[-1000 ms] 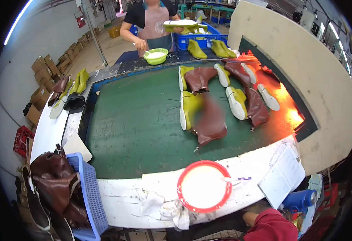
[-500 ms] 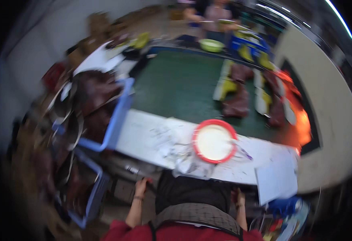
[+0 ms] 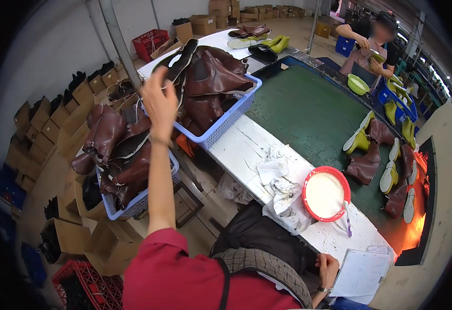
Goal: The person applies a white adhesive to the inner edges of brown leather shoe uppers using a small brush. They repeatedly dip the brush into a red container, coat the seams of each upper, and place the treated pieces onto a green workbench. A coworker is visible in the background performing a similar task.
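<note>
My left hand (image 3: 160, 101) is raised at the near left side of a blue basket (image 3: 231, 116), its fingers apart. Brown leather boot uppers (image 3: 213, 77) fill that basket, and a dark upper with a white edge (image 3: 181, 62) sticks up right by my fingers. I cannot tell whether they touch it. Low at the table's front edge, beside my dark trousers, is my right hand (image 3: 328, 268); its fingers are curled, and what is inside them, if anything, is hidden. Close by lies a clipboard with paper (image 3: 360, 274).
A red bowl of white paste (image 3: 326, 195), with a brush (image 3: 347, 219), stands on the white table by crumpled rags (image 3: 277, 173). Beyond runs a green conveyor belt (image 3: 298, 98) bearing boots (image 3: 365, 160) beside an orange-glowing opening (image 3: 417, 227). A second full basket (image 3: 133, 209) sits lower left; a co-worker (image 3: 373, 49) works opposite.
My view has swung to the left. My left hand has risen from low by my lap to the basket of boot uppers, while my right hand stays low near the table edge.
</note>
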`<state>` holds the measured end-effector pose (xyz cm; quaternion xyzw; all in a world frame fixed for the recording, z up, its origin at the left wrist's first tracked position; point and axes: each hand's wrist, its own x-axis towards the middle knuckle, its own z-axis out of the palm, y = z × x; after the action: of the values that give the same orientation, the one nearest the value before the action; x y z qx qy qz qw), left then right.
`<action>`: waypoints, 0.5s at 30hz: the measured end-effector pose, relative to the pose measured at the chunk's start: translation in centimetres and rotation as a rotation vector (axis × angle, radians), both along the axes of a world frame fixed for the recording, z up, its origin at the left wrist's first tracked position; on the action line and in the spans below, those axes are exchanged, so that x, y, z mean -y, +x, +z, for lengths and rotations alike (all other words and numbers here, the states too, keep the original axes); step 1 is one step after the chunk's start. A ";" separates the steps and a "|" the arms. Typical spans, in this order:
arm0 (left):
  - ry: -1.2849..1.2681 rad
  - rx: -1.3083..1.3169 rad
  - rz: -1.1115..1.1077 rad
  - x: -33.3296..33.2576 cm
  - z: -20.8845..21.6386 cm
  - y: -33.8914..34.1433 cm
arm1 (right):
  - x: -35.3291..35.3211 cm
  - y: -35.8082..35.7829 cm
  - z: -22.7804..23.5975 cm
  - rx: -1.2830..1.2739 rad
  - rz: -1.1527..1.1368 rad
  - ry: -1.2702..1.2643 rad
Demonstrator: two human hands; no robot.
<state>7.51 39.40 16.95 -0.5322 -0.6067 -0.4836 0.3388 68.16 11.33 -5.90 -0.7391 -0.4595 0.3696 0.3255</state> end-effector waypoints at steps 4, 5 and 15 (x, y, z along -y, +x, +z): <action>-0.530 0.152 0.378 -7.7 1.1 -10.8 | -1.4 -0.5 -0.1 0.002 0.028 0.021; -0.535 0.149 0.321 -8.7 1.1 -12.0 | -1.3 -0.8 -0.3 -0.031 0.012 0.032; 0.074 -0.067 0.014 -0.9 12.6 -1.5 | -2.4 -3.0 5.0 0.019 -0.180 0.210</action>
<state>6.05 40.30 29.51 -0.5310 -0.5804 -0.4851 0.3820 65.16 13.69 -0.90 -0.7428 -0.4305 0.2816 0.4286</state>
